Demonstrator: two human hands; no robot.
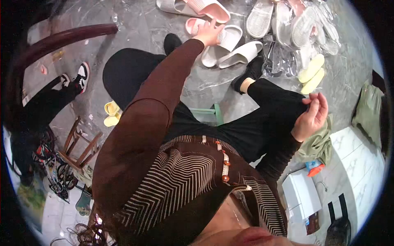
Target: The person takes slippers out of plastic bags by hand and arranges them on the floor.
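Observation:
My left hand [208,33] reaches forward over a pair of slippers, fingers spread. It lies between a small pink slipper [191,25] and a white slipper [230,37], at least overlapping both; firm contact is hard to make out. Another white slipper [241,55] lies just right of that one. Farther forward are a larger pink slipper [213,10] and a grey-white slipper [174,5]. My right hand [311,118] hovers near my right knee, palm partly up, fingers loosely bent and apart, with nothing seen in it. Pale yellow slippers [312,74] lie ahead of it.
Clear-wrapped slippers [301,30] are heaped at the upper right. A green stool [217,114] shows between my legs. At left are yellow slippers [111,114], a wooden chair frame [78,145] and another person's shoe [83,76]. A white box [301,192] stands at lower right.

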